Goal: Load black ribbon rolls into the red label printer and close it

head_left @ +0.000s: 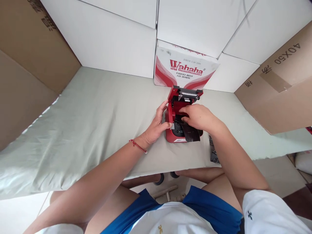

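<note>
A red label printer (170,136) stands on the cloth-covered surface with its lid (186,92) raised, showing a roller under the lid and a dark compartment inside. My left hand (156,125) braces the printer's left side, the thumb over the front-left rim and the fingers along the outer wall. From the right, my right hand (198,117) reaches into the compartment with bent fingers. They close at the inner end of a black ribbon film (191,133), though the exact contact is partly hidden. The film's loose end hangs over the printer's front edge.
Behind the printer stands a white and red Wahaha carton (186,66), backed by stacked white boxes (122,42). Brown cartons flank the surface, one left (26,84) and one right (280,81). A small dark packet (214,157) lies beside my right forearm, near the front edge.
</note>
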Available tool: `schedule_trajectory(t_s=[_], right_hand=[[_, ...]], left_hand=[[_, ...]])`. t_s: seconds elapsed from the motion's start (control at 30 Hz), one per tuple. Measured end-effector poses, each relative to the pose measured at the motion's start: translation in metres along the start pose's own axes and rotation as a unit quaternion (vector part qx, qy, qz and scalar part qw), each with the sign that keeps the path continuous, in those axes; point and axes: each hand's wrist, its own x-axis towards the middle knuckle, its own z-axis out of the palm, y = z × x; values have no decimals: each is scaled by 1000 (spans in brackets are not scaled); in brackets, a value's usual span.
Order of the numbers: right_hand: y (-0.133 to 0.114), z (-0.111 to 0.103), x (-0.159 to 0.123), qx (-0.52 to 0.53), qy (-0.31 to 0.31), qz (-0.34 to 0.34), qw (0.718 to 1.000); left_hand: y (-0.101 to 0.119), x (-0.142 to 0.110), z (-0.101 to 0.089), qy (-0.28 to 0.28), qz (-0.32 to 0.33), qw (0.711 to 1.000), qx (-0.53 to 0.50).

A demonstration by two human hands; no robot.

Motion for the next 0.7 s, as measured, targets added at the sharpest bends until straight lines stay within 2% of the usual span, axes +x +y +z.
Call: schedule_trajectory(t_s=[0.07,0.17,0.27,0.37,0.43,0.53,0.6,0.7], right_hand=[[0,2,18,-22,-61,14,998],[-7,3,26,-34,-91,37,995],[-16,-8,8,-18,-50,49,997],[-14,-34,-33,36,32,41,998],[1,-54,-65,92,66,32,993],[39,-71,-105,182,63,42,980],[66,-67,-117,210,21,59,976],[90,-38,-113,211,-41,58,975]], left_hand=[[1,0,0,-4,8,1000,1],[3,0,1,-1,9,1000,6],[5,0,1,5,2,1000,11],[5,0,1,6,6,1000,15],[4,0,1,5,3,1000,12],[3,1,2,7,-3,1000,8],[4,1,3,14,-1,1000,8],[7,2,3,20,-6,1000,14]])
